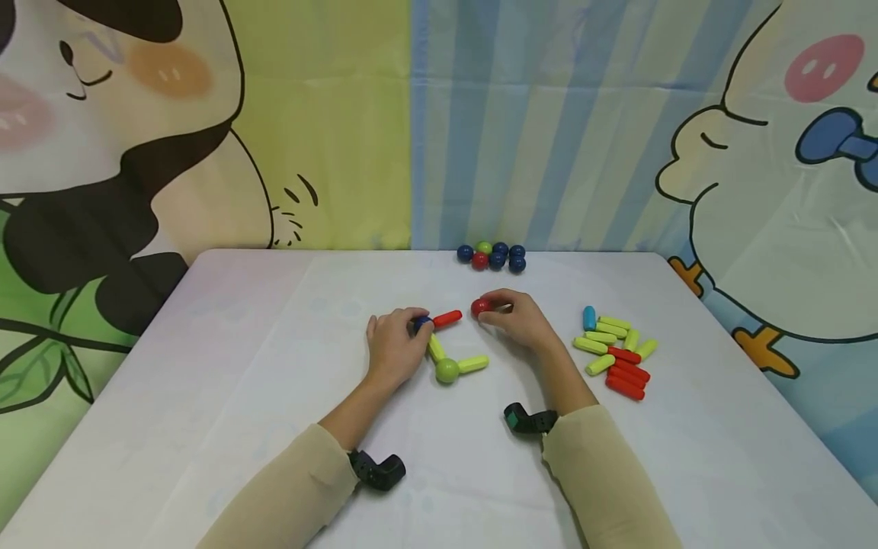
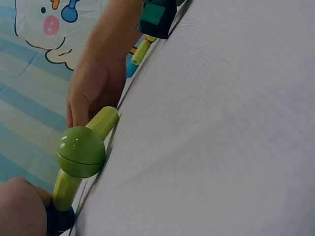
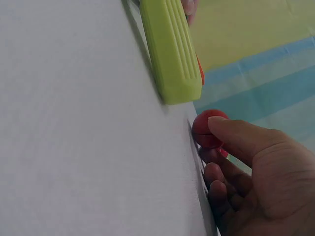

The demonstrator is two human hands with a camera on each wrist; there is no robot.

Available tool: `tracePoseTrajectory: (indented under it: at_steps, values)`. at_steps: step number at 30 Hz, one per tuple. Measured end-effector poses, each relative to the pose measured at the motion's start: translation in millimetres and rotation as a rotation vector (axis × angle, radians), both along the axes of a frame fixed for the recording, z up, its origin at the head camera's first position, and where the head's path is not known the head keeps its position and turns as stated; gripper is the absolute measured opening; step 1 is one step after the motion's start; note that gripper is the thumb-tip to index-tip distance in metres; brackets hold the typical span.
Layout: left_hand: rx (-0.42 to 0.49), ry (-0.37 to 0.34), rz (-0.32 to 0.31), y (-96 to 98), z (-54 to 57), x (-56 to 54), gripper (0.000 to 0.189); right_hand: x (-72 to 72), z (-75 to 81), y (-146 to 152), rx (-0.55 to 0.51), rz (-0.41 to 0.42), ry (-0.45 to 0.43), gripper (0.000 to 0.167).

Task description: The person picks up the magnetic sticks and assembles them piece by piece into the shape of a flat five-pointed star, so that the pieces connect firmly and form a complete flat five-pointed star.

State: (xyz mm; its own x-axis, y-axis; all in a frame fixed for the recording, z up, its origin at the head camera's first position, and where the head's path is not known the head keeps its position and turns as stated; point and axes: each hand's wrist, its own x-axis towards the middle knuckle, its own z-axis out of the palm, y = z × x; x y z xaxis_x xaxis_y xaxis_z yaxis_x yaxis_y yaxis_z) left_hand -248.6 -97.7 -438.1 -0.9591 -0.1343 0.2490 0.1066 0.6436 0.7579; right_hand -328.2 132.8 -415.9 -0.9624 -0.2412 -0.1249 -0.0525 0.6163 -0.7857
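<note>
My left hand (image 1: pixel 399 347) grips a dark blue ball (image 1: pixel 422 324) near the middle of the table. A red rod (image 1: pixel 448 319) sticks out from that ball to the right, and a yellow-green rod (image 1: pixel 436 348) joins it to a green ball (image 1: pixel 447 370). Another yellow-green rod (image 1: pixel 473 364) points right from the green ball. In the right wrist view, my right hand (image 3: pixel 268 172) pinches a red ball (image 3: pixel 206 129) between thumb and fingers. From the head view, this red ball is just right of the red rod's free end, with a small gap between them.
At the table's far edge sits a cluster of dark blue balls (image 1: pixel 497 261) with a green ball (image 1: pixel 484 247) and a red ball (image 1: pixel 480 261). To the right lies a pile of yellow-green rods (image 1: pixel 600 337), red rods (image 1: pixel 626 387) and a blue rod (image 1: pixel 589 318).
</note>
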Motion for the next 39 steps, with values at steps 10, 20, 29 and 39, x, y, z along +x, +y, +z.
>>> tracePoseTrajectory:
  at_steps: [10, 20, 29, 39]
  values:
    - [0.015, 0.013, -0.003, -0.5, -2.3, -0.4, 0.028, 2.5, -2.0, -2.7, 0.033, 0.072, 0.067, 0.046]
    - [0.014, 0.019, -0.005, 0.7, -1.9, -1.2, 0.027, 7.4, 5.9, -1.2, 0.026, 0.080, 0.062, 0.042]
    - [0.018, 0.019, -0.001, -0.6, -2.9, -0.7, 0.027, 8.8, 18.2, 6.4, 0.040, -0.025, 0.070, 0.040]
    - [-0.026, 0.004, 0.009, 0.3, -3.2, -1.6, 0.025, 14.1, 47.7, 42.9, 0.117, -0.238, 0.151, 0.041]
